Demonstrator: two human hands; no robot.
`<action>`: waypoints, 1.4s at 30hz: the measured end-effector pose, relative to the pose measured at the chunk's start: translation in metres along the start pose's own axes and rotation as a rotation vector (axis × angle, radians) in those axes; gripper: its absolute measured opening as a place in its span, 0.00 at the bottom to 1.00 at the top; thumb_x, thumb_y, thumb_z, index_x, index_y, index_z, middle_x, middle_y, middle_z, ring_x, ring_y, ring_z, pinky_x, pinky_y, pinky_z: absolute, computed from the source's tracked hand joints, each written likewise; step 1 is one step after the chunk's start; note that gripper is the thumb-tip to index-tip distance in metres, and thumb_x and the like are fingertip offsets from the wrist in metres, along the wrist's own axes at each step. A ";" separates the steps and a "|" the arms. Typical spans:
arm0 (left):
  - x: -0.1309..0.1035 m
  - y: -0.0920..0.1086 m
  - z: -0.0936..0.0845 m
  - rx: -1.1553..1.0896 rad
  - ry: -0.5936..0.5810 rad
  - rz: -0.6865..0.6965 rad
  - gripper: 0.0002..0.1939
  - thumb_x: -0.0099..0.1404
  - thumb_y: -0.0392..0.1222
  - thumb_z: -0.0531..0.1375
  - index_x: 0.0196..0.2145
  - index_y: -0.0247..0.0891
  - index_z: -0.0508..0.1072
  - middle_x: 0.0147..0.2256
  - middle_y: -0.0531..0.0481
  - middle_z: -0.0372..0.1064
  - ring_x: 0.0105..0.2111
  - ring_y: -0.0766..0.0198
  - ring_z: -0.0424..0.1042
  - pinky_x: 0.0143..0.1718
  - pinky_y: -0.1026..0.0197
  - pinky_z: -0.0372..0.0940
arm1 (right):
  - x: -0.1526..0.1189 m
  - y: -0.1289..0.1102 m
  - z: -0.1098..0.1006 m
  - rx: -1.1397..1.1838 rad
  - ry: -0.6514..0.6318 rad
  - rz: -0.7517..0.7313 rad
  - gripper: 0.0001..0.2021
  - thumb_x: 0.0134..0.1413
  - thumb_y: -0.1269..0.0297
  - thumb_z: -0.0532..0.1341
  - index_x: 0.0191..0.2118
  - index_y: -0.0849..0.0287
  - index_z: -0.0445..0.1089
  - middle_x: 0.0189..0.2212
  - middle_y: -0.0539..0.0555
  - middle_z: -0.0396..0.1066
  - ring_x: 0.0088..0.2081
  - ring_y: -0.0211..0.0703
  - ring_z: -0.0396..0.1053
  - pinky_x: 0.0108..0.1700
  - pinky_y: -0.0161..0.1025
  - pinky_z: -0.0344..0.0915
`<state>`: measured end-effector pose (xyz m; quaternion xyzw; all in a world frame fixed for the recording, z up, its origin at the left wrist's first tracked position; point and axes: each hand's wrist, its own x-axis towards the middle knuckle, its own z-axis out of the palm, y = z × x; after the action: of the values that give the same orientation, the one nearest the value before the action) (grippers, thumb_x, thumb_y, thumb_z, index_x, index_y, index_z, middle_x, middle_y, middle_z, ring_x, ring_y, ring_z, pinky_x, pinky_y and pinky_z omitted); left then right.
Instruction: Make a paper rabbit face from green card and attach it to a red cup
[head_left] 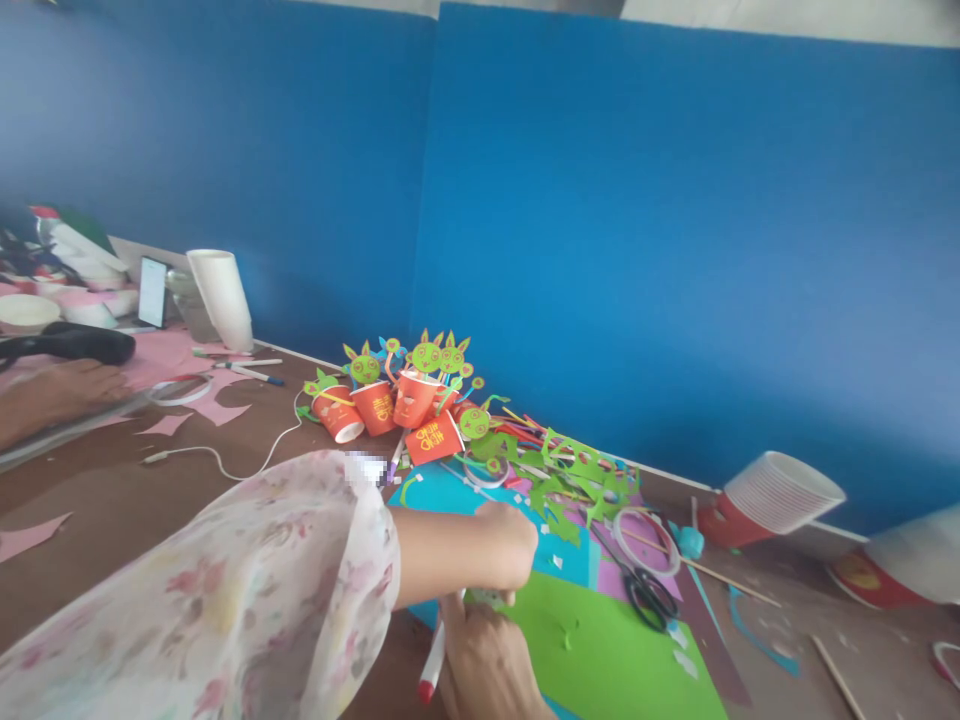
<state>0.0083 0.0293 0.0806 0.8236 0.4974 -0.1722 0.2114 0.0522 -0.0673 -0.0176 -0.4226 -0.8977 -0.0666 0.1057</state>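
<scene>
My left hand point(506, 545) reaches in from the left in a floral sleeve point(300, 580), bent over the papers with its fingers curled down. Just below it is my right hand point(487, 650), closed around a white marker point(435, 655) with a red end pointing down to the left. Between the hands shows a small pale green and white piece point(487, 598), too hidden to name. Under and beside them lie a green sheet point(600, 640) and a blue sheet point(574, 545). What the left fingers grip is hidden.
Decorated red cups point(412, 400) stand against the blue wall, beside green paper scraps point(577, 460). Black scissors point(651, 600) and a tape roll point(646, 540) lie right. Stacked cups point(780, 495) lean farther right. Another person's hand point(64, 395) is at left.
</scene>
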 end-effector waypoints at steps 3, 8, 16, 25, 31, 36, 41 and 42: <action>-0.007 0.001 -0.005 0.156 -0.124 0.041 0.20 0.43 0.37 0.72 0.36 0.30 0.78 0.36 0.37 0.77 0.37 0.48 0.75 0.38 0.55 0.70 | 0.004 -0.001 -0.007 0.044 -0.135 0.053 0.16 0.40 0.78 0.57 0.40 0.67 0.68 0.20 0.57 0.73 0.20 0.48 0.72 0.17 0.37 0.54; -0.011 0.001 -0.005 0.204 -0.118 0.054 0.22 0.45 0.41 0.70 0.40 0.31 0.76 0.37 0.38 0.76 0.37 0.49 0.75 0.36 0.57 0.70 | 0.012 -0.004 -0.021 0.076 -0.321 0.142 0.15 0.43 0.81 0.55 0.39 0.65 0.68 0.26 0.61 0.75 0.27 0.50 0.75 0.22 0.37 0.58; -0.008 0.001 -0.003 0.229 -0.141 0.070 0.22 0.46 0.41 0.71 0.40 0.30 0.77 0.35 0.38 0.77 0.35 0.49 0.75 0.34 0.57 0.70 | 0.011 -0.004 -0.019 0.101 -0.287 0.135 0.13 0.43 0.80 0.55 0.37 0.65 0.69 0.28 0.63 0.75 0.28 0.52 0.74 0.25 0.38 0.59; -0.007 0.001 -0.002 0.229 -0.119 0.059 0.22 0.45 0.41 0.71 0.39 0.31 0.77 0.37 0.38 0.77 0.37 0.48 0.75 0.35 0.57 0.70 | 0.011 -0.005 -0.021 0.113 -0.307 0.176 0.16 0.44 0.79 0.55 0.42 0.65 0.70 0.30 0.62 0.75 0.30 0.51 0.73 0.29 0.40 0.62; -0.011 0.002 -0.005 0.170 -0.101 0.044 0.19 0.43 0.38 0.72 0.35 0.30 0.78 0.35 0.36 0.77 0.36 0.47 0.75 0.35 0.56 0.71 | 0.011 -0.004 -0.027 0.139 -0.370 0.175 0.18 0.43 0.80 0.54 0.43 0.65 0.68 0.29 0.61 0.75 0.28 0.51 0.74 0.24 0.38 0.59; -0.018 0.002 -0.008 0.173 -0.103 0.046 0.18 0.47 0.38 0.70 0.37 0.30 0.77 0.36 0.38 0.77 0.38 0.49 0.75 0.37 0.55 0.70 | 0.007 -0.004 -0.027 0.139 -0.357 0.141 0.20 0.41 0.78 0.55 0.45 0.65 0.67 0.24 0.59 0.75 0.25 0.52 0.74 0.20 0.37 0.56; -0.017 0.002 -0.009 0.191 -0.106 0.036 0.21 0.46 0.40 0.70 0.38 0.29 0.76 0.39 0.37 0.76 0.39 0.49 0.74 0.38 0.56 0.70 | -0.002 0.002 -0.029 0.165 -0.396 0.095 0.18 0.38 0.77 0.56 0.41 0.64 0.68 0.23 0.58 0.76 0.25 0.52 0.75 0.20 0.36 0.57; -0.017 0.002 -0.009 0.193 -0.108 0.029 0.21 0.46 0.41 0.70 0.38 0.29 0.76 0.38 0.37 0.76 0.39 0.49 0.74 0.37 0.56 0.69 | -0.004 0.004 -0.029 0.174 -0.400 0.093 0.18 0.37 0.77 0.56 0.40 0.63 0.68 0.23 0.58 0.76 0.25 0.52 0.75 0.20 0.36 0.57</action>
<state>0.0028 0.0204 0.0965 0.8367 0.4543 -0.2603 0.1602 0.0613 -0.0740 0.0094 -0.4574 -0.8828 0.1014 -0.0354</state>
